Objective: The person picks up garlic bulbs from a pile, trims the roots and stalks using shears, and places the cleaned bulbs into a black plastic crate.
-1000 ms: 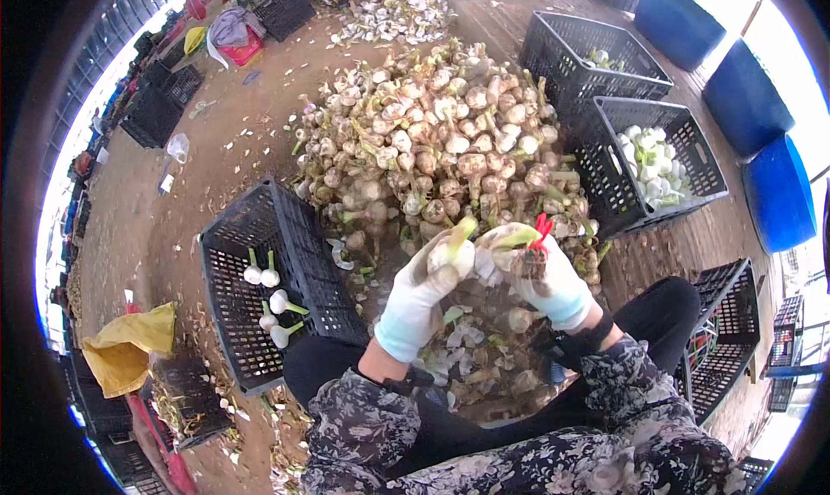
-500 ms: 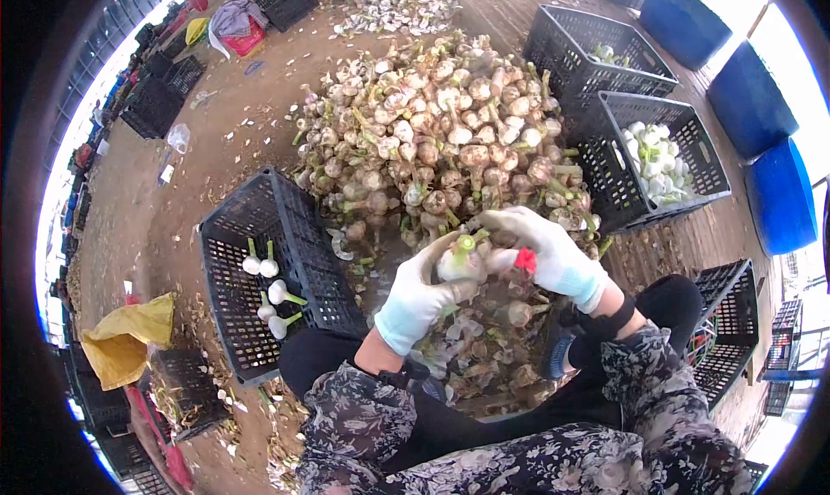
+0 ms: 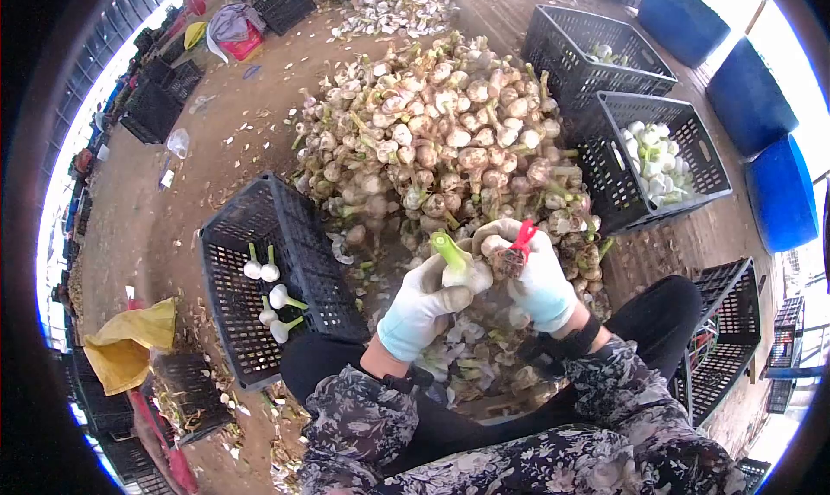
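Observation:
My left hand (image 3: 424, 309), in a white and pale blue glove, is closed round a peeled white garlic bulb (image 3: 468, 274) whose green cut stem points up. Close beside it, my right hand (image 3: 538, 281) is gloved too, with its fingers curled at a brownish, rough piece (image 3: 507, 261) and something red (image 3: 524, 237). What the red thing is part of is unclear. Beyond both hands rises a large heap of unpeeled garlic (image 3: 450, 132). Several clean bulbs lie in the black crate (image 3: 298, 244) on the left.
Two black crates, one far (image 3: 596, 50) and one nearer (image 3: 661, 153), hold garlic at the right. Blue barrels (image 3: 782, 192) stand behind them. Another crate (image 3: 722, 339) is beside my right knee. Garlic skins (image 3: 467, 348) lie between my legs. A yellow sack (image 3: 130, 344) is far left.
The bulb's stem has tilted and shows more of its length. My right hand has moved slightly down and left, and turned, showing the red thing and brownish piece more fully.

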`<state>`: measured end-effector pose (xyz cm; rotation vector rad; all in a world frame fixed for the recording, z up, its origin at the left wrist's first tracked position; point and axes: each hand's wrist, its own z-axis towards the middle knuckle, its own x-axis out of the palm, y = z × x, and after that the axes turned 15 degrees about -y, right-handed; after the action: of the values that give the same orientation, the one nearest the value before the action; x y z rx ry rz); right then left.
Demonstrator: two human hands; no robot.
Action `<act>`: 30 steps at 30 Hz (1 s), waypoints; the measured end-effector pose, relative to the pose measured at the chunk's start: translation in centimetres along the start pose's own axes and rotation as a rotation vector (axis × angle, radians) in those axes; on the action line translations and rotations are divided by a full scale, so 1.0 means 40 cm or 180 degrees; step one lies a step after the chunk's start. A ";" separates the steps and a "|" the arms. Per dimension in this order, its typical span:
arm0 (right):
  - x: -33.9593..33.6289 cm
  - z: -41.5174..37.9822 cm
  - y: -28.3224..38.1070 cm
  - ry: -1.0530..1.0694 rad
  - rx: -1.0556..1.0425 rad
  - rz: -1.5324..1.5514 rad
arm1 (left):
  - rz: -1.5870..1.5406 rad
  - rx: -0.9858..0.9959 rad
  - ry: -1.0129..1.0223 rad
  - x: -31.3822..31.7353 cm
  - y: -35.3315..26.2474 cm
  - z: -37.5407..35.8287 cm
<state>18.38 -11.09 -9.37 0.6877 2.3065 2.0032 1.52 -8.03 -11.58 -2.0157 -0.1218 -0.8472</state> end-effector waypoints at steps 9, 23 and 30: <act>-0.056 0.050 0.044 0.1145 -0.1796 -0.1660 | 0.0894 0.0035 0.0258 0.004 -0.021 0.002; 0.027 0.015 -0.088 -0.1026 0.0213 0.0836 | 0.0575 0.0709 -0.0520 0.016 0.033 0.008; 0.014 0.015 -0.081 -0.0718 0.0098 0.0646 | -0.0507 0.0462 -0.0243 0.004 0.025 0.017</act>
<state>17.02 -10.61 -12.39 1.1276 2.2185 1.8517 2.36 -8.11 -12.42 -1.9201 -0.3810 -0.8358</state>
